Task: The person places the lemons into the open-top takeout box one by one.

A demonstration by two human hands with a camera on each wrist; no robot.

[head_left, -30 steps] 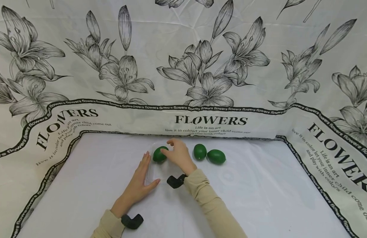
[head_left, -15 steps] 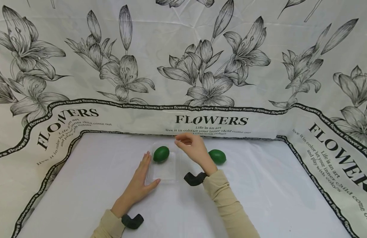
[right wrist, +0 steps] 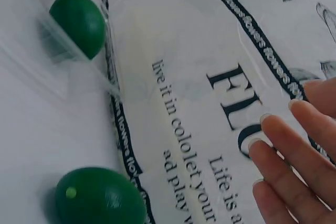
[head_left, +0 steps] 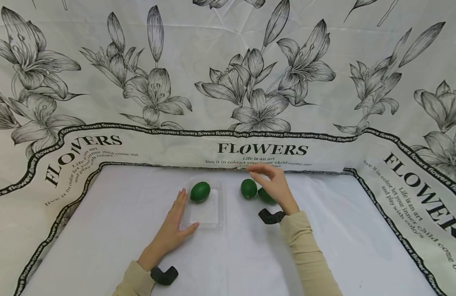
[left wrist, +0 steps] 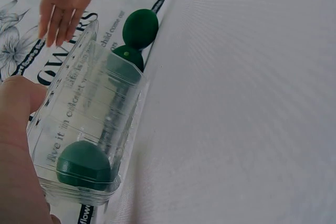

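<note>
A clear plastic box (head_left: 222, 205) lies on the white table, with one green lime (head_left: 200, 192) at its far left inside. My left hand (head_left: 170, 224) rests along the box's left side, fingers straight and thumb at the near edge. Right of the box, two more limes sit side by side: one lime (head_left: 248, 188) is in full view, while the other lime (head_left: 265, 196) is partly covered by my right hand (head_left: 277, 187). That hand hovers over them holding nothing, its fingers (right wrist: 289, 156) loosely extended in the right wrist view.
White cloth covers the table (head_left: 113, 230). Behind it rises a backdrop (head_left: 168, 150) printed with flowers and lettering. Each wrist wears a black camera mount, one mount (head_left: 165, 275) at the left and another mount (head_left: 271, 216) at the right.
My right hand has moved away from the lime in the box, passing rightward over the table to the two other limes. The left hand and the box have stayed in place.
</note>
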